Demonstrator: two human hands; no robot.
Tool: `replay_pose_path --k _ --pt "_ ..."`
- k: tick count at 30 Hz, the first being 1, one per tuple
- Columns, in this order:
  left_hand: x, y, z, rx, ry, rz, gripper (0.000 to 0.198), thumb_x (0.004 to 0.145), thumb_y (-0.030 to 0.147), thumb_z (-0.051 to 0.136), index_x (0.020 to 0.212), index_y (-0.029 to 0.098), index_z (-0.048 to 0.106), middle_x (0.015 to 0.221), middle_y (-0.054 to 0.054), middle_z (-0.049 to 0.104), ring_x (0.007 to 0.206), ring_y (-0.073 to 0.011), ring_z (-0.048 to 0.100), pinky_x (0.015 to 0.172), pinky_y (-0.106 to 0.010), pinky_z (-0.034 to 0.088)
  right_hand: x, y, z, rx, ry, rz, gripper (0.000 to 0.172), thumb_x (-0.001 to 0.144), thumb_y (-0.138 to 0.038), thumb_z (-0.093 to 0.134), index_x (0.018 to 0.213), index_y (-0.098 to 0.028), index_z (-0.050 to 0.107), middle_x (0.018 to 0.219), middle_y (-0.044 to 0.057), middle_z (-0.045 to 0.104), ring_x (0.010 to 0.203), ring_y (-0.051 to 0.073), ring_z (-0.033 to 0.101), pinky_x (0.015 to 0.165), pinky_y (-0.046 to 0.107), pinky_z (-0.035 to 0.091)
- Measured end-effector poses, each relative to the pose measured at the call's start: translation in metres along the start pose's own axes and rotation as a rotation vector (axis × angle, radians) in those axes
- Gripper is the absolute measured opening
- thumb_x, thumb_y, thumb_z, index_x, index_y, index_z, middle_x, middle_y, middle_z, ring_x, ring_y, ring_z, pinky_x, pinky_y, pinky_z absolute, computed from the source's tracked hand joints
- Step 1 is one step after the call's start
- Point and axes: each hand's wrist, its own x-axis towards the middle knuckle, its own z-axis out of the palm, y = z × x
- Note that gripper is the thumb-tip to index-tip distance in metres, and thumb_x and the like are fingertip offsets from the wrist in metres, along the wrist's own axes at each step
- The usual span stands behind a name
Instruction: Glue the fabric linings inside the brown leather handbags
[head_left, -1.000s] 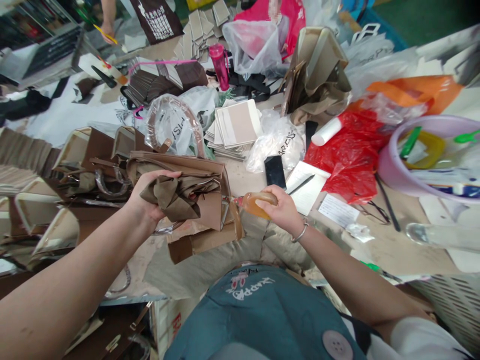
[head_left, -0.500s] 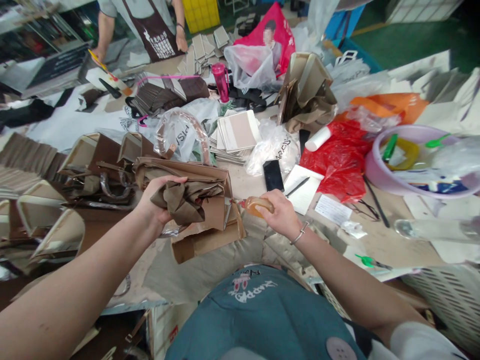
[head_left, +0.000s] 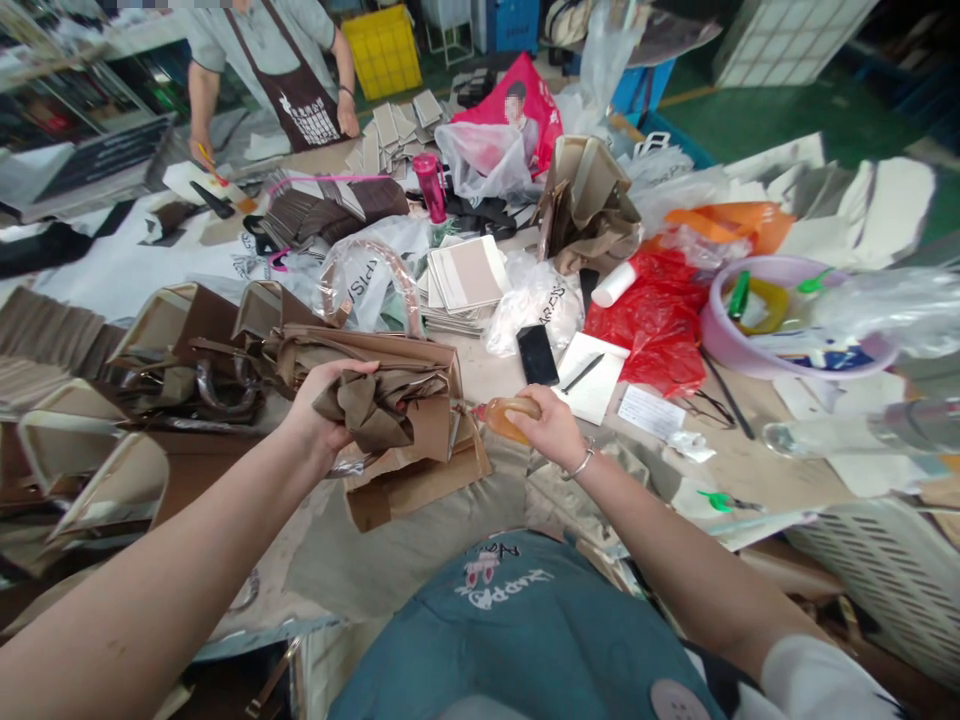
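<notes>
My left hand [head_left: 324,412] is closed on the bunched olive-brown lining [head_left: 375,410] of a brown handbag [head_left: 431,430]. The bag lies on its side in front of me, its plastic-wrapped handle [head_left: 411,295] standing up behind. Wrapped in the fingers of my right hand [head_left: 553,428] is a small amber squeeze bottle [head_left: 504,418], probably glue. Its narrow tip points left, close to the bag's open right edge; whether it touches cannot be made out.
More unfinished handbags [head_left: 172,330] crowd the left side. Beyond my right hand lie a phone [head_left: 537,355], a notepad [head_left: 592,395] with a pen, a red plastic bag [head_left: 652,320] and a lilac basin [head_left: 712,325]. Across the table stands a co-worker in an apron [head_left: 296,90].
The view has turned slightly, shifting the items at right leftward. My right hand with the bottle is a little nearer the bag's edge; my left hand keeps its hold on the lining.
</notes>
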Motion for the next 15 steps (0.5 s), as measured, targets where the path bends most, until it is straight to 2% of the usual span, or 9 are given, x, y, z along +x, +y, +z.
replay_pose_path --k 4,7,11,15 --pt "0.0 -0.002 -0.003 -0.011 -0.019 0.016 0.015 0.073 0.005 0.05 0.083 0.003 0.061 0.068 -0.015 0.071 0.056 -0.0252 0.067 0.052 -0.038 0.058 -0.008 -0.006 -0.002 0.088 -0.083 0.124 0.018 0.072 -0.037 0.061 0.08 -0.021 0.058 0.071 -0.003 0.057 0.067 0.016 0.055 0.063 0.028 0.044" --pt "0.0 -0.002 -0.007 -0.021 -0.033 0.013 0.018 0.072 0.005 0.052 0.088 0.002 0.062 0.072 -0.016 0.072 0.057 -0.0259 0.068 0.051 -0.038 0.059 -0.01 -0.01 -0.001 0.14 -0.009 0.171 0.021 0.071 -0.039 0.062 0.082 -0.021 0.058 0.074 -0.003 0.059 0.068 0.016 0.056 0.065 0.029 0.045" --pt "-0.001 -0.003 -0.01 -0.006 -0.058 -0.019 0.019 0.071 0.006 0.053 0.087 0.001 0.063 0.075 -0.018 0.072 0.059 -0.0279 0.069 0.054 -0.041 0.06 -0.009 -0.01 0.005 0.118 0.076 0.163 0.021 0.07 -0.039 0.061 0.081 -0.021 0.058 0.077 -0.001 0.059 0.071 0.017 0.056 0.069 0.031 0.046" --pt "-0.001 -0.003 -0.011 -0.007 -0.065 -0.044 0.014 0.071 0.008 0.053 0.079 0.006 0.065 0.064 -0.015 0.07 0.052 -0.0248 0.066 0.051 -0.037 0.058 -0.016 -0.01 0.004 0.207 -0.019 0.26 0.022 0.065 -0.04 0.068 0.076 -0.022 0.06 0.07 -0.002 0.058 0.068 0.018 0.054 0.068 0.032 0.046"
